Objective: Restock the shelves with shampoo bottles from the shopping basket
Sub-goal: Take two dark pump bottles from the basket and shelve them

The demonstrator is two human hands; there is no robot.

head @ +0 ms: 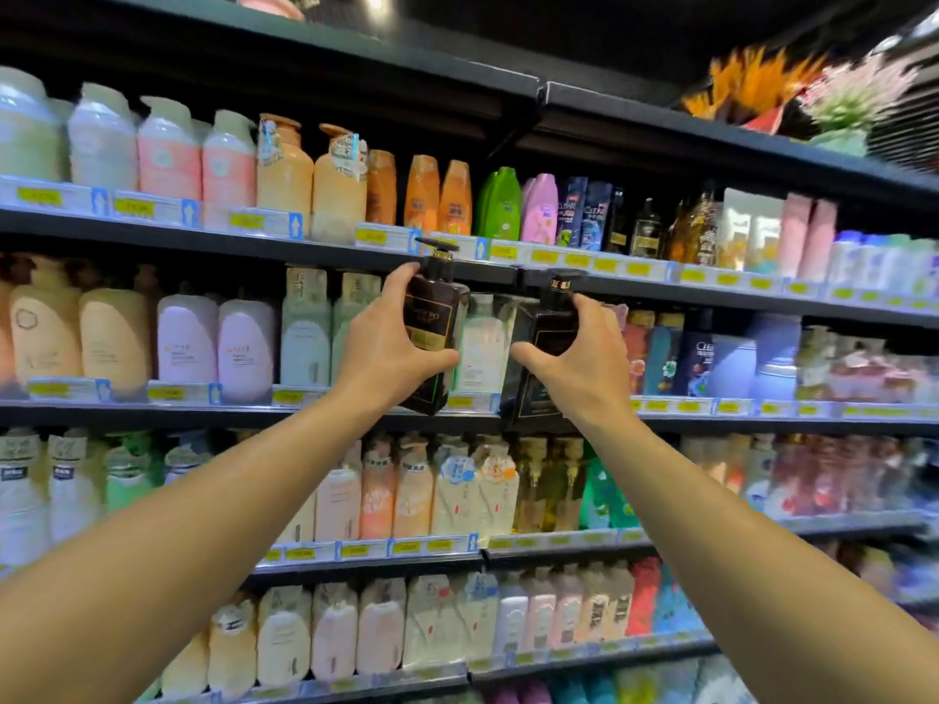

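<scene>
My left hand (386,343) grips a dark brown pump bottle (437,317) with a gold label, held upright in front of the second shelf (325,406). My right hand (584,358) grips a second dark pump bottle (546,343), tilted slightly left. Both bottles hover just in front of the shelf's front edge, side by side, with a white bottle (482,343) showing on the shelf between them. The shopping basket is out of view.
Several rows of shelves hold tightly packed shampoo bottles in pink, peach, white, orange and green. Yellow price tags line each shelf edge. The upper shelf's front edge (508,256) sits right above the held bottles' pumps. Artificial flowers (762,83) stand on top at right.
</scene>
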